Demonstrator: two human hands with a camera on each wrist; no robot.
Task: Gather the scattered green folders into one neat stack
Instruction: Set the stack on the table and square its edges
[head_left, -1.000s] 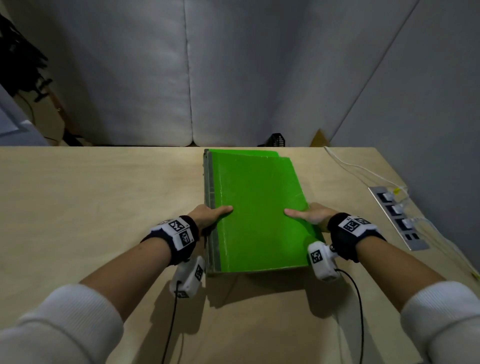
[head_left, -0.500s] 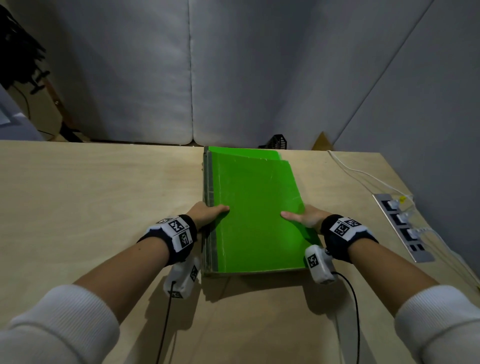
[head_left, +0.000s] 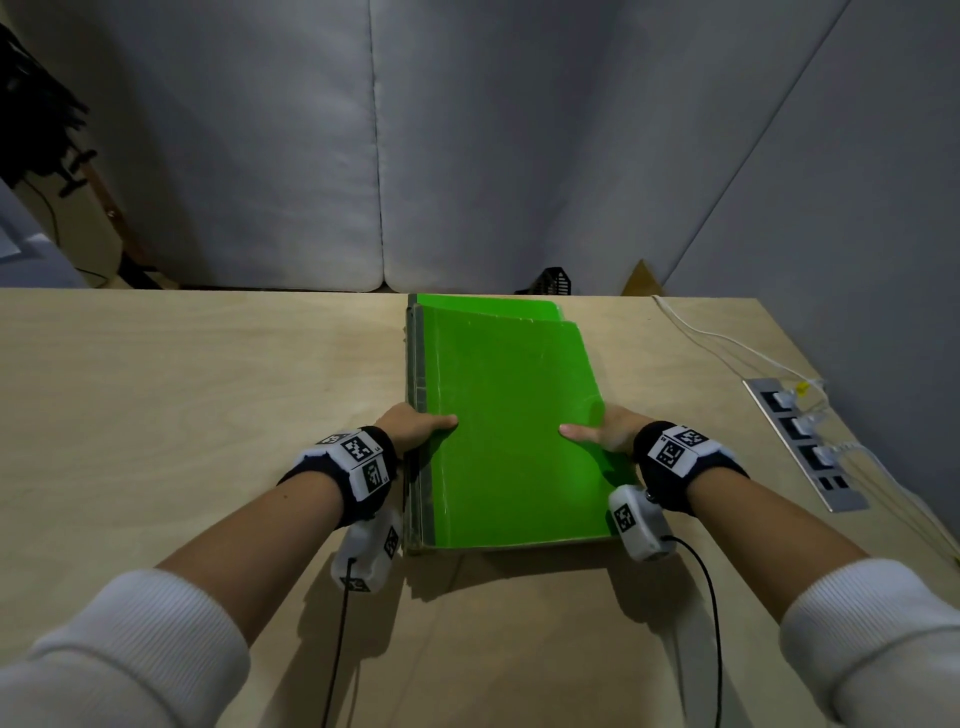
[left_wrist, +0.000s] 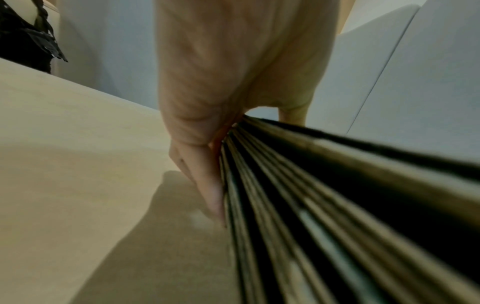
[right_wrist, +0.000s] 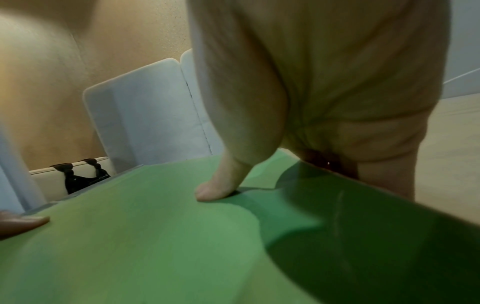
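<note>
Dim light, blurred wrist views

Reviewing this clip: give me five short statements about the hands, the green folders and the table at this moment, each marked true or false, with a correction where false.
1. Both hands hold the stack of green folders. True.
2. The left hand is at the stack's spine side. True.
3. The top folder sits flush with the one beneath. False: a lower folder's far edge sticks out beyond it.
4. The right hand has its thumb on the top cover. True.
5. The power strip lies left of the stack. False: it lies to the right.
</note>
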